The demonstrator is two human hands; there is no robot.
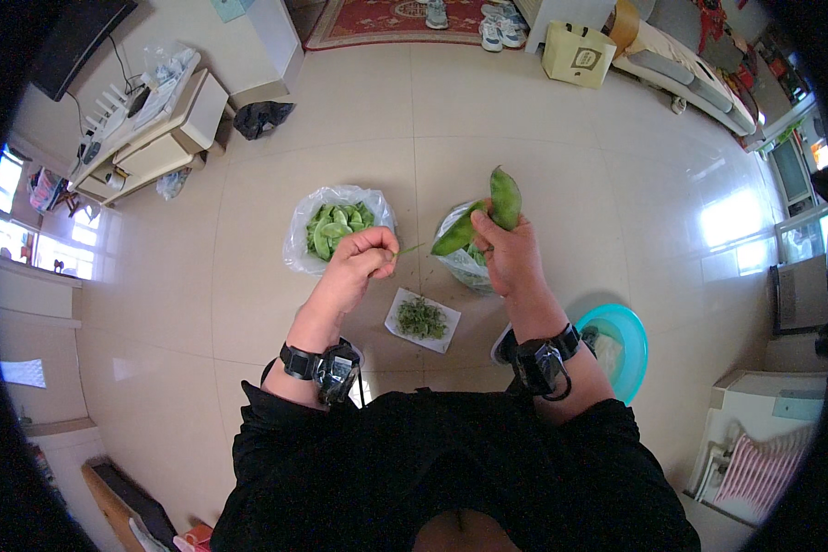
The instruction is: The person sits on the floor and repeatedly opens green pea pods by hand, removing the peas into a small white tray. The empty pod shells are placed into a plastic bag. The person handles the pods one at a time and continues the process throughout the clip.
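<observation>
Two flat green bean pods are in my right hand; one pod points up and the other pod slants left. My left hand pinches a thin green strand between thumb and fingers, apart from the pods. Behind the left hand sits a clear plastic bag filled with flat pods. Partly hidden under my right hand is a second plastic bag with green pods inside. Between my forearms a white sheet on the floor bears a heap of green trimmings.
A turquoise basin with plastic bags in it stands by my right forearm. Small scraps dot the tiled floor. Farther off are a black bag, a TV cabinet, a yellow paper bag, and shoes on a red rug.
</observation>
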